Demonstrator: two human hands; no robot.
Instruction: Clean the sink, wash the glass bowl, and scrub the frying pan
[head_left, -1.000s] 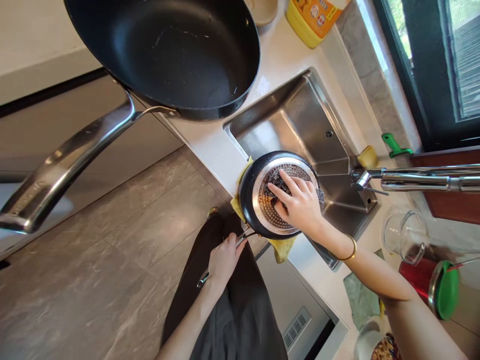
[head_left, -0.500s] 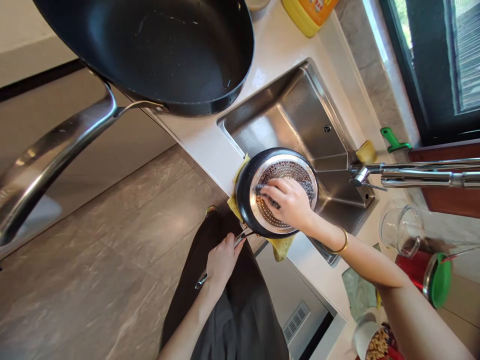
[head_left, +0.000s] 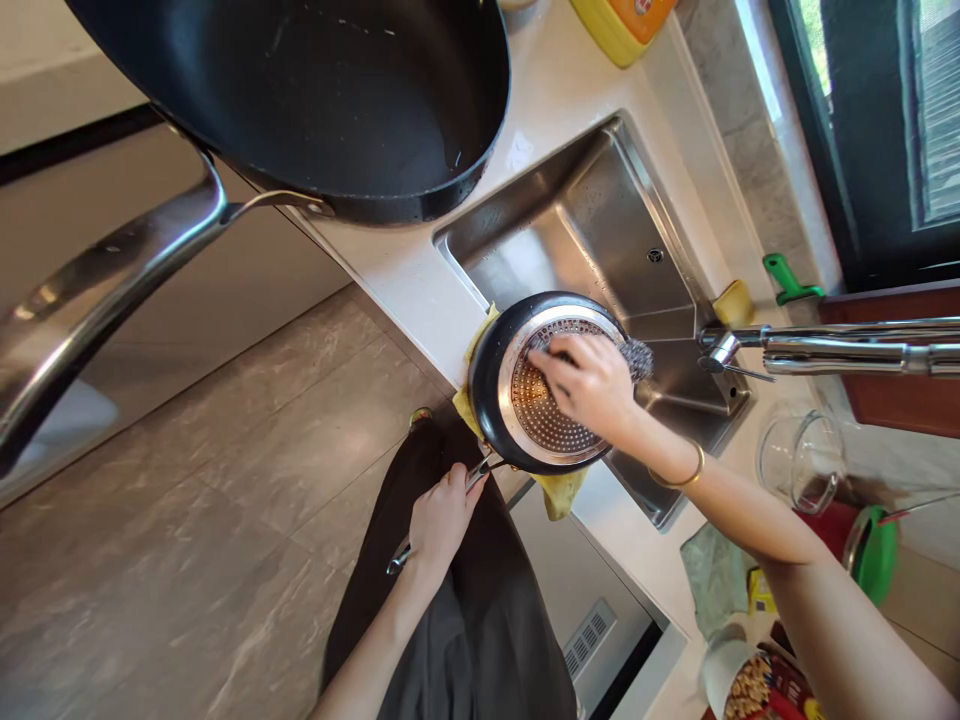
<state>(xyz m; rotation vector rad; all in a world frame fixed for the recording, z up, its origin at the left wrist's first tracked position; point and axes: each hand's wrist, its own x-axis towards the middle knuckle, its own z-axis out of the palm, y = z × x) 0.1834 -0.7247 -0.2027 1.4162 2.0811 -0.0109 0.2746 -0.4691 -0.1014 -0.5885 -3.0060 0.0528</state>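
Note:
A black frying pan rests bottom up over the front edge of the sink, its round perforated metal base showing. My left hand is wrapped round the pan's metal handle. Over the base, my right hand is closed on a steel wool scrubber, which sticks out past the knuckles at the pan's far rim. The fingertips are slightly blurred. Under the pan lies a yellow cloth, its corners poking out.
A large black pan with a long metal handle stands at upper left. Beyond the sink are a chrome faucet, a yellow sponge and a green-handled tool. A glass pitcher and a white bowl are at right.
My right hand has slid across the pan base toward the faucet side, carrying the scrubber to the far rim. My left hand keeps its hold on the handle.

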